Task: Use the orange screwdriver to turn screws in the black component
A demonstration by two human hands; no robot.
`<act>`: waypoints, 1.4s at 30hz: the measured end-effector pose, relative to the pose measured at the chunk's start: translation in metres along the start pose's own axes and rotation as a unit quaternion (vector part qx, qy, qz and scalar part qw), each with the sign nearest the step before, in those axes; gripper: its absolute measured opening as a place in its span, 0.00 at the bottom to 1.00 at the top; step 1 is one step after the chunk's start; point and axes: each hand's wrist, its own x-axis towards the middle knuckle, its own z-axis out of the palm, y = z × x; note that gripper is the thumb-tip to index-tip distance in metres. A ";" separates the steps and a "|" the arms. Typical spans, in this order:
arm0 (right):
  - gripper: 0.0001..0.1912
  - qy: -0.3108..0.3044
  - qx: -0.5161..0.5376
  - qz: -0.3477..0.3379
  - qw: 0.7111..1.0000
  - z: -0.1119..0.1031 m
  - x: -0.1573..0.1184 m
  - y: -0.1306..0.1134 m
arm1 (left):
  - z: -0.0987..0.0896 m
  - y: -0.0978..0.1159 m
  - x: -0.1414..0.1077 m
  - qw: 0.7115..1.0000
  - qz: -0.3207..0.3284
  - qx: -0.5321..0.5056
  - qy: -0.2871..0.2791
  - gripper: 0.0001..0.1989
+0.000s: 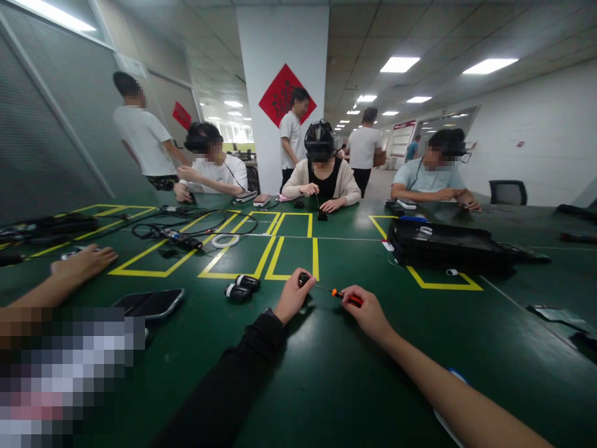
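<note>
My left hand (291, 297), in a black sleeve, has its fingers closed round a small dark rounded part (304, 279) just above the green table. In my right hand (368, 311) is a screwdriver (347, 297) with an orange and black handle. Its thin shaft points left at the dark part; whether the tip touches it I cannot tell. Left of my left hand lie two small black rounded things with white bands, a nearer one (237, 292) and a farther one (248, 282).
Another person's hand (86, 264) rests at the left, near a phone (152, 303). Black cables (153, 230) and a white ring (225, 241) lie beyond. At the right is a large black case (448, 246). Several people sit or stand across the green table (326, 386).
</note>
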 end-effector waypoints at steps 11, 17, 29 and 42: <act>0.09 -0.056 -0.167 -0.011 0.984 0.001 -0.001 0.003 | 0.000 -0.008 0.001 0.999 -0.005 0.020 -0.031 0.12; 0.10 -0.096 -0.184 -0.046 0.977 0.000 -0.001 -0.001 | 0.000 -0.012 0.002 0.998 0.019 0.048 -0.035 0.11; 0.11 -0.078 -0.161 -0.017 0.984 0.000 -0.002 0.002 | -0.001 -0.014 0.003 0.996 0.045 0.058 -0.041 0.09; 0.10 -0.066 -0.183 -0.024 0.981 -0.001 -0.002 0.004 | 0.000 -0.015 0.003 0.998 0.006 0.010 -0.057 0.09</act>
